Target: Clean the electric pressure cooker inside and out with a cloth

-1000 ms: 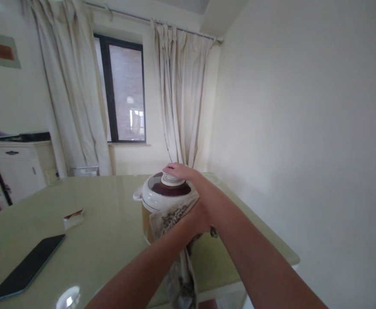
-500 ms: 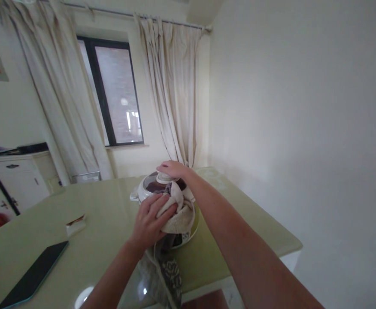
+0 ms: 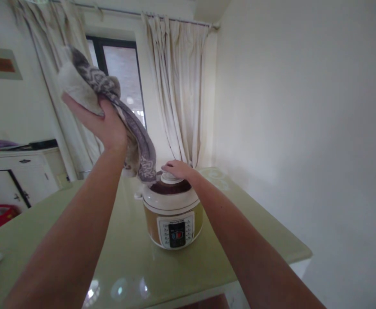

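Note:
Raised up on the left, my left hand point(image 3: 102, 122) grips a grey-and-white patterned towel point(image 3: 133, 122), whose loose end hangs down to the lid of the cooker. A round electric cooker point(image 3: 152, 225) with a white rim, gold-coloured sides and a front control panel point(image 3: 177, 234) stands on the table. Its lid point(image 3: 188, 187) is in place, dark with a white knob point(image 3: 171, 178). My right hand point(image 3: 179, 169) is closed over this knob, with the fingers partly hidden from view.
The cooker rests on a glossy green table point(image 3: 126, 266) beside a plain wall point(image 3: 297, 128). Behind are curtains point(image 3: 181, 86) and a window point(image 3: 123, 64). A white cabinet point(image 3: 33, 171) and a red basin point(image 3: 1, 216) are at the far left.
My left hand has lifted the towel off the cooker's front and swung it up to the left, uncovering the control panel. My right hand has stayed on the lid knob.

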{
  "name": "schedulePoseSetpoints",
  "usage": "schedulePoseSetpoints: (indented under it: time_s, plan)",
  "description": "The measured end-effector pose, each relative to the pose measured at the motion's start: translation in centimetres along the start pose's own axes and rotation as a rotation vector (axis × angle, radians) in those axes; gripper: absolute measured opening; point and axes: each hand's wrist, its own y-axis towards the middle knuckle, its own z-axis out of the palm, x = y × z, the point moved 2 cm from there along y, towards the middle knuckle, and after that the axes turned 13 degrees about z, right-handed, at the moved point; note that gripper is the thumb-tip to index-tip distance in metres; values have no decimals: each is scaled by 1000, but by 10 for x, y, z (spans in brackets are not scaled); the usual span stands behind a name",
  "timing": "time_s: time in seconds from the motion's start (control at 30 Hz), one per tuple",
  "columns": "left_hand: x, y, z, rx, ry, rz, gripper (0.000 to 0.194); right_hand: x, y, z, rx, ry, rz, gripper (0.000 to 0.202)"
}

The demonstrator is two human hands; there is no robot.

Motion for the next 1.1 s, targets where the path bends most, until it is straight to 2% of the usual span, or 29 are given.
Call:
schedulePoseSetpoints:
  time_s: [0.03, 0.1, 0.13, 0.23, 0.27, 0.33, 0.43, 0.57, 0.67, 0.73, 0.8, 0.87, 1.0, 1.1]
  plan:
    - [0, -4, -2, 12, 0, 4, 69, 0, -1, 0, 4, 7, 7, 43]
    - [1, -31, -12, 74, -32, -43, 68, 1, -1, 0, 5, 8, 11, 44]
    - [1, -52, -16, 204, -87, -83, 65, 1, -1, 0, 4, 4, 11, 44]
    - [6, -131, -28, 846, -236, -371, 55, 2, 1, 1, -12, -17, 28, 43]
    - [8, -152, -32, 954, -297, -410, 56, 2, 2, 2, -20, -26, 37, 42]
    - [11, -178, -34, 1062, -438, -467, 62, 3, 2, 2, -34, -44, 51, 42]
    - [23, -186, -26, 1054, -568, -584, 77, 3, 1, 3, -43, -62, 65, 43]
    - [53, -186, -14, 932, -476, -737, 77, 5, -5, 3, -89, -76, 72, 46]
    - [67, -199, -23, 762, -402, -757, 73, 7, -12, 6, -177, -96, 68, 49]
    - [66, -209, -37, 641, -395, -708, 70, 8, -15, 9, -250, -112, 90, 51]
    - [56, -218, -54, 576, -375, -629, 64, 9, -17, 13, -296, -124, 110, 52]
    - [40, -227, -73, 559, -327, -551, 59, 9, -17, 16, -305, -133, 111, 54]
    - [-2, -253, -105, 517, -166, -392, 48, 9, -15, 17, -314, -143, 121, 54]
    - [-38, -283, -120, 473, -55, -188, 49, 10, -16, 17, -312, -153, 135, 51]
